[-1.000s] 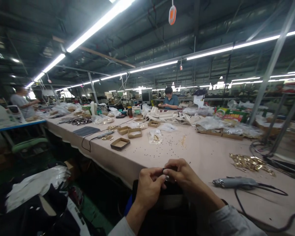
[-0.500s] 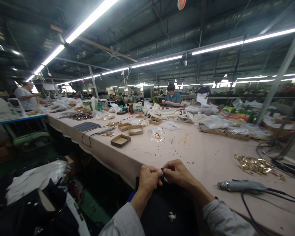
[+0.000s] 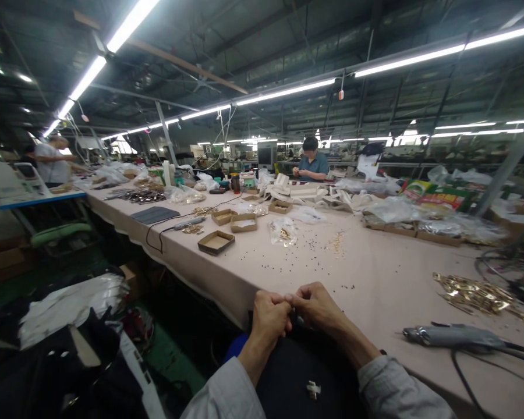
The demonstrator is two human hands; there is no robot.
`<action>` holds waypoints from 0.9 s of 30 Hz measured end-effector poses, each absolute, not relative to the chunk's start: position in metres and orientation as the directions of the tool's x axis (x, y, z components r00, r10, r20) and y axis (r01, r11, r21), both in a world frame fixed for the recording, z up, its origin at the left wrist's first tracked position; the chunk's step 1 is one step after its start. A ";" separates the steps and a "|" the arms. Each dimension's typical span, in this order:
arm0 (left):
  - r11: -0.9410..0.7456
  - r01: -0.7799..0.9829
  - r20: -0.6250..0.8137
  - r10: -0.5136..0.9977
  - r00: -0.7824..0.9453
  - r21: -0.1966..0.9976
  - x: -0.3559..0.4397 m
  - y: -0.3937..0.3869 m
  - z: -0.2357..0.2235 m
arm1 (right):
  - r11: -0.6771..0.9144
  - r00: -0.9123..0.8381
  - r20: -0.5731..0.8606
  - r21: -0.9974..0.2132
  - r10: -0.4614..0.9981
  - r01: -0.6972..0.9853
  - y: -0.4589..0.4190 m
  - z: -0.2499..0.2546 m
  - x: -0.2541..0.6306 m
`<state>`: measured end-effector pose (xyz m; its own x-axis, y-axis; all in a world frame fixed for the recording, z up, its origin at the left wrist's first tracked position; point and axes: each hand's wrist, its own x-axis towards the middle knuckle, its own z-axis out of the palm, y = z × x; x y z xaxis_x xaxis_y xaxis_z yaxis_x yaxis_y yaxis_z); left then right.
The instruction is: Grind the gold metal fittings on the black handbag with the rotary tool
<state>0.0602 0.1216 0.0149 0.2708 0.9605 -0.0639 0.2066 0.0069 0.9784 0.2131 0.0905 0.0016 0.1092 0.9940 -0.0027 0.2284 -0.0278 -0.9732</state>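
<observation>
My left hand (image 3: 268, 318) and my right hand (image 3: 318, 306) meet at the near edge of the long pale table (image 3: 375, 273), fingertips pinched together. Both are closed on something small and dark that the fingers hide. Under my wrists lies a black fabric piece (image 3: 297, 366) with a small pale metal fitting (image 3: 313, 389) on it. A grey corded hand tool (image 3: 454, 336) lies on the table to the right of my right hand.
A pile of gold metal parts (image 3: 480, 294) lies at the right. Shallow cardboard trays (image 3: 216, 242), scattered small studs (image 3: 314, 250) and plastic bags sit mid-table. One person (image 3: 311, 162) sits at the far end, another (image 3: 52, 160) stands at far left. Dark and white material (image 3: 70, 326) is heaped lower left.
The view has tilted and shifted slightly, showing more of the black fabric and its pale fitting. My hands stay pinched together, fingers now closed tighter over the small dark item.
</observation>
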 end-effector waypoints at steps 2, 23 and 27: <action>0.033 0.197 -0.083 0.964 0.252 0.980 0.060 0.124 0.012 | -0.042 0.100 -0.023 -0.980 0.995 0.195 0.090 0.001 0.213; 0.046 0.165 -0.101 0.936 0.337 0.985 0.046 0.138 -0.008 | -0.023 0.094 -0.003 -0.978 0.996 0.205 0.092 -0.006 0.199; 0.059 0.177 -0.112 0.946 0.304 0.982 0.043 0.139 -0.008 | -0.021 0.101 0.002 -0.975 0.995 0.222 0.092 -0.007 0.195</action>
<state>0.0428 0.1393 -0.0083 0.3038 0.9461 -0.1120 0.1774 0.0593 0.9823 0.1948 0.0923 -0.0075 0.1006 0.9949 0.0016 0.2223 -0.0209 -0.9748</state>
